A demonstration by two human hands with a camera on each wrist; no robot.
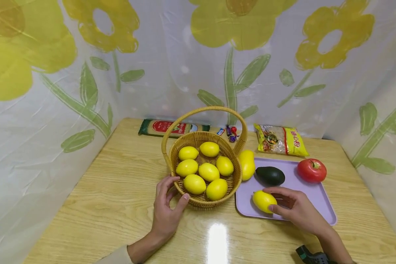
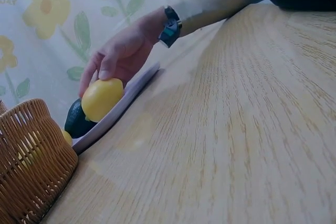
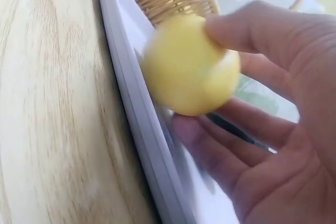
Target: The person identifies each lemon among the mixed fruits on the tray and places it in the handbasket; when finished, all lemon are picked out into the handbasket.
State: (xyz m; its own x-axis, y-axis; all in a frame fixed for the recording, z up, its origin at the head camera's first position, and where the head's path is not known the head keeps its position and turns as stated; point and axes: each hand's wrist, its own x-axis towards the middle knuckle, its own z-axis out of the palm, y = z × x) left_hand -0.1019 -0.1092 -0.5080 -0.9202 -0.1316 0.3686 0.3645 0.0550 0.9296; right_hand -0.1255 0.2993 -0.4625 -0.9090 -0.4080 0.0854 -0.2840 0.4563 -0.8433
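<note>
My right hand (image 1: 298, 209) pinches a lemon (image 1: 264, 201) between thumb and fingers over the front of a lilac tray (image 1: 308, 205). In the right wrist view the lemon (image 3: 191, 66) appears close up, blurred, by the tray's raised edge. My left hand (image 1: 168, 207) rests with spread, relaxed fingers at the near left rim of a wicker basket (image 1: 204, 205), thumb apart from the fingers. Several lemons (image 1: 208, 172) lie inside this basket. Behind the held lemon, a dark green avocado (image 1: 270, 176) lies on the tray. The left hand is out of its own wrist view.
A tomato (image 1: 311, 170) sits at the tray's far right corner. A yellow mango (image 1: 247, 165) lies between basket and tray. Along the back are a long green packet (image 1: 171, 127), small wrapped candies (image 1: 232, 132) and a yellow food bag (image 1: 280, 140). The basket's tall handle (image 1: 204, 109) arches above it.
</note>
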